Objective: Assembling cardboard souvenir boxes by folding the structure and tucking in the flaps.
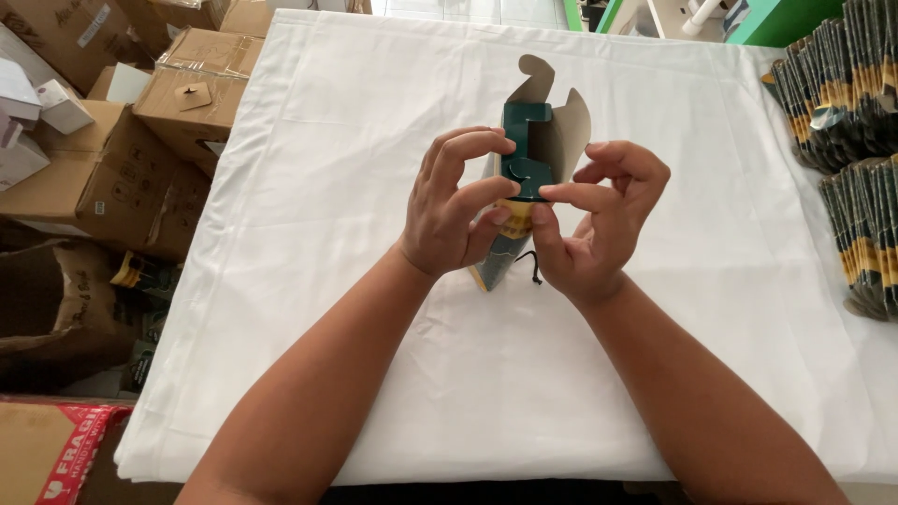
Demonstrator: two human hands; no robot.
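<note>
Nearest the camera, two bare forearms reaching up over a white cloth (309,281) spread across the table. Above them, left hand (456,201) curled around the left side of a small dark green carton (526,154), fingers bent over its top edge and thumb pressed against the front near a yellow band. Opposite, right hand (599,220) closed on the same carton from the right, thumb and forefinger pinched on a green flap at the front, remaining fingers arched above. Carton held upright between both hands, just above the cloth near the middle of the table, lower corner close to the fabric, with a short dark cord (535,266) dangling below. At the top, plain brown inner flaps standing open and pointing away. Further right, at the cloth's edge, stacks of flattened cartons (856,150) in the same dark green and yellow, fanned on edge. Off to the left, beyond the table, a pile of brown cardboard boxes (140,140) on the floor.
</note>
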